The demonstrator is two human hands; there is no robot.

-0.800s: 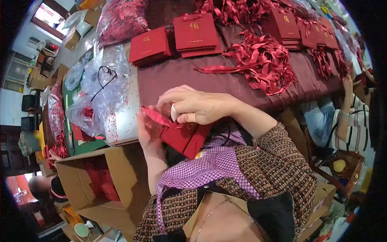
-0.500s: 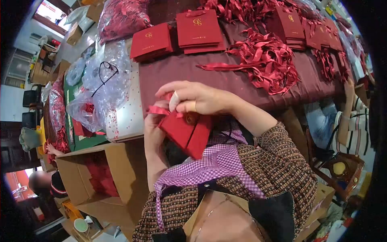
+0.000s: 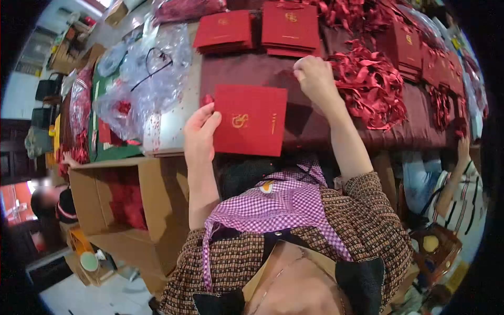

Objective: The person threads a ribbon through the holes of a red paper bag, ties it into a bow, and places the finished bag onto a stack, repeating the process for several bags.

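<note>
My left hand [image 3: 200,131] grips a flat red paper gift bag [image 3: 251,118] by its top edge, thumb in front. The bag lies sideways to me, its gold logo facing up, and a bit of its red ribbon handle [image 3: 208,98] pokes out above my fingers. Farther right, my right hand [image 3: 318,79] is closed in a pinch over the loose end of the red ribbons, with a bit of red ribbon showing at the fingertips. Beside it lies the tangled ribbon pile [image 3: 370,89]. Two stacks of red bags, the left stack [image 3: 224,31] and the right stack [image 3: 290,29], stand beyond my hands.
Dark red cloth [image 3: 236,71] covers the table. More bags [image 3: 407,47] and ribbons are at the right. Clear plastic wrap [image 3: 157,73] with eyeglasses [image 3: 152,68] lies left. An open cardboard box [image 3: 157,205] stands below left. A person in a striped shirt [image 3: 462,189] sits right.
The bag was folded up between both hands; now it lies flat in my left hand alone. My right hand has left it and reached away to the right, onto the ribbons. The view has shifted.
</note>
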